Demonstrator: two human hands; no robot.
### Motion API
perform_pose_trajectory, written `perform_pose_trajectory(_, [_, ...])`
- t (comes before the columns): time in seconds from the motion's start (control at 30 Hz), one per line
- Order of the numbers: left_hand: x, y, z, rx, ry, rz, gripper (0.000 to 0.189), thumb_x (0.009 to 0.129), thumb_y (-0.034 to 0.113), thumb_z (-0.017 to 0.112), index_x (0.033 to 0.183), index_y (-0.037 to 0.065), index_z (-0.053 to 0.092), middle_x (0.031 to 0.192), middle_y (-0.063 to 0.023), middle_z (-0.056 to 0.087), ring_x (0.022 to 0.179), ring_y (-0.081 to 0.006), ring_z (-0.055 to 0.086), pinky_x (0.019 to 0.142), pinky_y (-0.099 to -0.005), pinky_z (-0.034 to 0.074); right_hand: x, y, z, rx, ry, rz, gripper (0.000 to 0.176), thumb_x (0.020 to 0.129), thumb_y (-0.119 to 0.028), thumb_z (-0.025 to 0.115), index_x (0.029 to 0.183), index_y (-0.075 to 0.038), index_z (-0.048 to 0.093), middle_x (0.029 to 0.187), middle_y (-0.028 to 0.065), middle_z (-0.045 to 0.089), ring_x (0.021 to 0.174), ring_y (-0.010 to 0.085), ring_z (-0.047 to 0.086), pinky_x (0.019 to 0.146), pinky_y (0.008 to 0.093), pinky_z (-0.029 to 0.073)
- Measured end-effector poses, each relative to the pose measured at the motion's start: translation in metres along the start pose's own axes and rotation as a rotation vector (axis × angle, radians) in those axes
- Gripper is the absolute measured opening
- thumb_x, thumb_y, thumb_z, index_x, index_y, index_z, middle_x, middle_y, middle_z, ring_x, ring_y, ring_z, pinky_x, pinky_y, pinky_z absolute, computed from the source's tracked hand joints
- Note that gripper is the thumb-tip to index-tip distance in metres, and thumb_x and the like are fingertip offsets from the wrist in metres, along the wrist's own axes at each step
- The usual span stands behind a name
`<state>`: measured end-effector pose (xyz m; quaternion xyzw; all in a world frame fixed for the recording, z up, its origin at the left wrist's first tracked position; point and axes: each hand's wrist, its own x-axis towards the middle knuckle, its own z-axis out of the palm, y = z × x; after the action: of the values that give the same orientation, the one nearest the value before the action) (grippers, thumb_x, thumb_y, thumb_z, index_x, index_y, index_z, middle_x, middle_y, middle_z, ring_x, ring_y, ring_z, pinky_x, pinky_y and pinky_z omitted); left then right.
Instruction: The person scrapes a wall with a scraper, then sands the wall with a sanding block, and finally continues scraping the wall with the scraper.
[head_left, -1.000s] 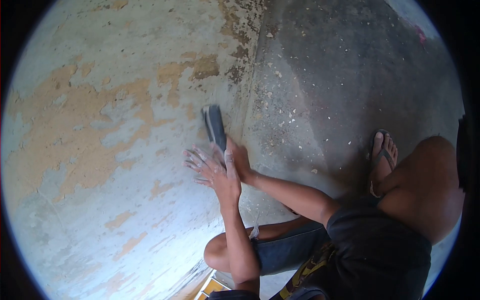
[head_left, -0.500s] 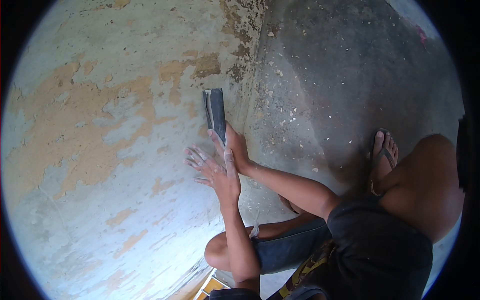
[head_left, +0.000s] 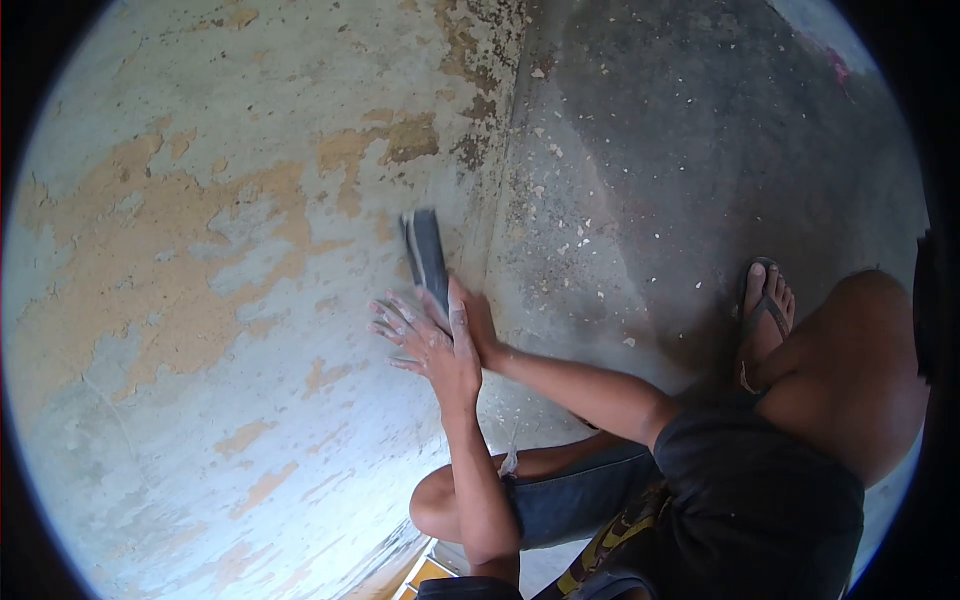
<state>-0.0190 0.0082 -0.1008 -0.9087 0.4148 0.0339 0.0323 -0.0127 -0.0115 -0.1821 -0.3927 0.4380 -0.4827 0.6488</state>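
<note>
My right hand (head_left: pixel 478 325) grips a piece of sandpaper (head_left: pixel 428 245), dark grey and folded or wrapped into a strip with a pale edge, against the peeling wall (head_left: pixel 340 260). Its fingers are partly hidden behind my left hand. The sandpaper's far end is slightly blurred by motion. Spread and whitened with dust, my left hand (head_left: pixel 428 343) is at the wall surface, just in front of the right hand and overlapping the sandpaper's near end. I see nothing held in its fingers.
Patches of tan show where wall paint has flaked off. The grey floor (head_left: pixel 640 180) meets the wall at a dirty corner, scattered with pale paint chips (head_left: pixel 580 235). My sandalled foot (head_left: pixel 768 310) and bent knees are close by. A yellow-framed object (head_left: pixel 428 572) stands at the bottom.
My right hand and the sandpaper have slid along the wall toward me, closer to my left hand. My left hand has stayed nearly still.
</note>
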Motion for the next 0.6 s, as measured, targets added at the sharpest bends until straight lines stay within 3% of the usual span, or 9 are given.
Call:
perform_pose_trajectory(0.13, [0.001, 0.004, 0.003, 0.020, 0.014, 0.009, 0.090, 0.094, 0.059, 0.046, 0.156, 0.011, 0.002, 0.162, -0.0158, -0.008, 0.147, -0.0394, -0.015, 0.108, -0.0703, -0.006, -0.033, 0.023, 0.005, -0.007, -0.053, -0.024, 0.034, 0.093, -0.038, 0.060, 0.100, -0.005, 0.054, 0.072, 0.0197, 0.064, 0.066, 0.0414, 0.064, 0.056, 0.0461, 0.051])
perform_pose_trajectory(0.23, [0.000, 0.002, 0.001, -0.025, 0.007, -0.005, 0.090, 0.094, 0.059, 0.046, 0.156, 0.011, 0.002, 0.162, -0.0155, -0.008, 0.147, -0.0394, -0.016, 0.108, -0.0709, -0.006, -0.007, 0.011, -0.002, 0.001, -0.106, 0.074, 0.033, 0.094, -0.036, 0.059, 0.101, -0.004, 0.054, 0.071, 0.0198, 0.064, 0.067, 0.0413, 0.065, 0.057, 0.0461, 0.051])
perform_pose_trajectory(0.3, [-0.001, -0.002, 0.000, -0.014, -0.002, 0.013, 0.089, 0.094, 0.058, 0.046, 0.156, 0.011, 0.003, 0.162, -0.0166, -0.008, 0.147, -0.0401, -0.016, 0.107, -0.0712, -0.006, 0.013, -0.001, -0.004, 0.038, -0.027, 0.111, 0.033, 0.094, -0.035, 0.059, 0.101, -0.004, 0.054, 0.071, 0.0203, 0.064, 0.067, 0.0417, 0.064, 0.057, 0.0479, 0.050])
perform_pose_trajectory(0.43, [0.001, 0.000, 0.003, 0.005, 0.006, 0.028, 0.088, 0.095, 0.058, 0.045, 0.156, 0.011, 0.003, 0.162, -0.0166, -0.008, 0.147, -0.0401, -0.016, 0.108, -0.0711, -0.006, -0.019, 0.024, 0.010, -0.043, -0.037, 0.071, 0.031, 0.094, -0.034, 0.059, 0.100, -0.004, 0.053, 0.071, 0.0197, 0.064, 0.067, 0.0403, 0.065, 0.057, 0.0478, 0.050])
perform_pose_trajectory(0.53, [0.001, 0.004, 0.004, 0.019, 0.016, 0.013, 0.088, 0.095, 0.058, 0.044, 0.156, 0.011, 0.003, 0.162, -0.0155, -0.008, 0.147, -0.0393, -0.016, 0.108, -0.0710, -0.006, -0.047, 0.049, 0.026, 0.144, -0.006, -0.004, 0.031, 0.093, -0.033, 0.061, 0.101, -0.004, 0.054, 0.073, 0.0200, 0.064, 0.067, 0.0411, 0.064, 0.057, 0.0474, 0.050])
perform_pose_trajectory(0.6, [0.000, 0.003, 0.004, -0.003, 0.016, 0.013, 0.088, 0.095, 0.058, 0.044, 0.156, 0.010, 0.003, 0.162, -0.0151, -0.008, 0.147, -0.0396, -0.016, 0.107, -0.0712, -0.006, -0.040, 0.048, 0.023, -0.122, -0.114, -0.106, 0.031, 0.093, -0.032, 0.060, 0.104, -0.004, 0.054, 0.075, 0.0200, 0.064, 0.069, 0.0406, 0.064, 0.058, 0.0469, 0.050])
